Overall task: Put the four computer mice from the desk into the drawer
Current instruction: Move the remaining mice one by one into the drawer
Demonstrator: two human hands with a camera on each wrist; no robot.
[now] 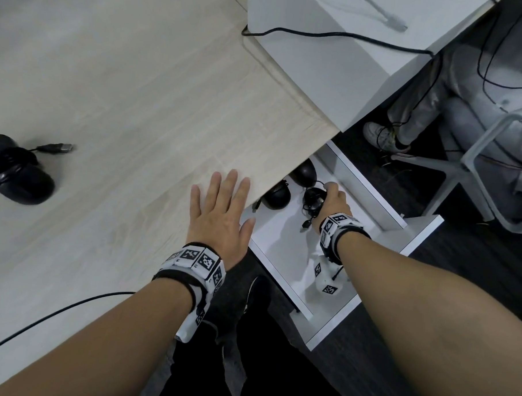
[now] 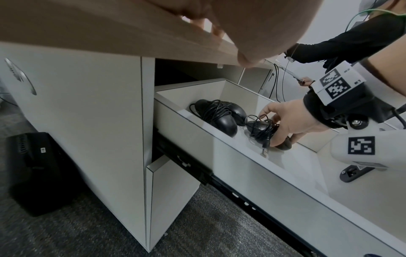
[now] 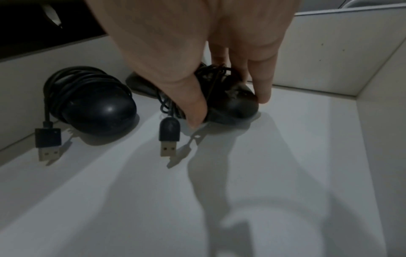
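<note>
The white drawer point(image 1: 425, 232) stands pulled out under the desk edge. My right hand point(image 1: 328, 197) is down inside it and grips a black mouse point(image 3: 232, 102) wrapped in its cable, thumb on one side, fingers point(image 3: 263, 83) on the other. The mouse is low at the drawer floor, and its USB plug point(image 3: 168, 137) dangles in front. Two more black mice lie in the drawer, one point(image 3: 96, 106) to its left, the other point(image 1: 305, 171) behind, partly under the desk. A further black mouse point(image 1: 18, 175) lies on the desk at far left. My left hand point(image 1: 223, 202) rests flat on the desk edge.
A white box point(image 1: 335, 51) with a black cable point(image 1: 320, 35) stands on the desk's far side. Another person sits on a white-legged chair point(image 1: 471, 159) right of the drawer. A black cable point(image 1: 69, 306) crosses the near desk. A black box point(image 2: 37, 172) stands on the floor.
</note>
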